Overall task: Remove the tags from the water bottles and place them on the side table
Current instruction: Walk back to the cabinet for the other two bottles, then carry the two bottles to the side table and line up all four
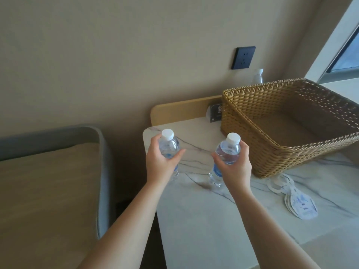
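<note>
Two clear water bottles with white caps stand upright on the marble side table [204,220]. My left hand [159,164] grips the left bottle [168,145] around its upper body, near the table's left edge. My right hand [236,167] grips the right bottle [228,150] the same way; a thin white tag seems to hang at its neck, though I cannot tell for sure. A pile of removed white tags [295,199] with blue print lies flat on the table at the right, in front of the basket.
A large woven basket [252,121] stands on the table's far right, its inside bare. Behind it a third bottle [258,76] shows its top. A small dark card [215,113] leans at the table's wooden back. A grey-edged bed [48,191] lies left, a wall socket [243,57] above.
</note>
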`<action>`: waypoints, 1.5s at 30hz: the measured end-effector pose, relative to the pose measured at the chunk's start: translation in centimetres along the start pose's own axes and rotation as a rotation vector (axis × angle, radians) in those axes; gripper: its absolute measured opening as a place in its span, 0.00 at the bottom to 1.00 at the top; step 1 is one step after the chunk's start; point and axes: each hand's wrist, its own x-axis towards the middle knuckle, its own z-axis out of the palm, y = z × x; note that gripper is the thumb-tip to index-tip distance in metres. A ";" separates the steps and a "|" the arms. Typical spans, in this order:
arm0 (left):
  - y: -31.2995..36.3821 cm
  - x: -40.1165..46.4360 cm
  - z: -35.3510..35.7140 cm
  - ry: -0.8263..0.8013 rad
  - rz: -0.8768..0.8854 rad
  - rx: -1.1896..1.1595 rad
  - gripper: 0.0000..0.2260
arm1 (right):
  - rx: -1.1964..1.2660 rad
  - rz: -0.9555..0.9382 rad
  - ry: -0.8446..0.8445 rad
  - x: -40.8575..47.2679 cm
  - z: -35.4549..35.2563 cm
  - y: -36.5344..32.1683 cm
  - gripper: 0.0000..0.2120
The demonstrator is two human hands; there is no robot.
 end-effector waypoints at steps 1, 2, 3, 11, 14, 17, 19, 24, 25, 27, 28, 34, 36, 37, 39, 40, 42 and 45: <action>0.0 0.0 -0.1 -0.003 -0.002 -0.001 0.28 | -0.004 -0.002 0.018 -0.2 0.2 0.0 0.33; 0.0 0.0 -0.1 -0.013 -0.005 -0.001 0.27 | -0.008 -0.004 0.038 -0.5 0.3 0.0 0.33; 0.0 0.0 -0.1 -0.027 -0.003 0.001 0.27 | -0.009 -0.002 0.057 -0.8 0.3 0.0 0.32; 0.8 -1.5 -0.2 -0.163 0.097 -0.012 0.25 | -0.046 0.022 0.131 -3.8 -0.3 -0.4 0.31; 1.4 -2.7 -0.3 -0.242 0.112 -0.023 0.24 | -0.098 0.030 0.201 -5.7 -1.6 -0.1 0.32; 2.1 -4.3 0.0 -0.322 0.143 -0.045 0.24 | -0.144 0.055 0.298 -7.9 -3.7 0.1 0.31; 2.9 -5.7 0.5 -0.370 0.160 -0.058 0.24 | -0.163 0.077 0.359 -9.5 -5.6 0.2 0.30; 6.5 -10.5 2.7 -0.538 0.257 -0.154 0.24 | -0.151 0.141 0.546 -13.8 -11.5 0.3 0.29; 7.5 -11.6 3.2 -0.583 0.290 -0.173 0.25 | -0.156 0.144 0.583 -14.7 -12.7 0.2 0.30; 9.6 -14.2 4.1 -0.688 0.349 -0.217 0.27 | -0.180 0.142 0.662 -16.8 -15.3 0.0 0.32; 10.7 -15.6 4.6 -0.743 0.368 -0.243 0.28 | -0.200 0.139 0.703 -17.9 -16.7 0.0 0.32; 16.0 -26.3 6.0 -1.044 0.438 -0.371 0.27 | -0.294 0.132 0.983 -27.8 -25.7 -0.5 0.28; 17.4 -30.8 5.7 -1.142 0.490 -0.397 0.26 | -0.312 0.168 1.074 -32.3 -28.6 -0.7 0.27; 17.9 -33.2 5.5 -1.188 0.511 -0.411 0.26 | -0.331 0.189 1.114 -34.8 -29.8 -0.7 0.27; 19.1 -38.2 4.7 -1.283 0.548 -0.448 0.26 | -0.389 0.244 1.193 -39.9 -32.1 -0.9 0.28; 19.7 -40.7 4.1 -1.327 0.566 -0.468 0.26 | -0.421 0.276 1.230 -42.6 -33.1 -1.1 0.29; 20.8 -45.4 2.4 -1.418 0.612 -0.509 0.25 | -0.480 0.328 1.296 -47.8 -34.8 -1.7 0.29; 22.4 -53.3 -1.2 -1.579 0.665 -0.583 0.23 | -0.538 0.411 1.440 -56.5 -36.8 -2.9 0.30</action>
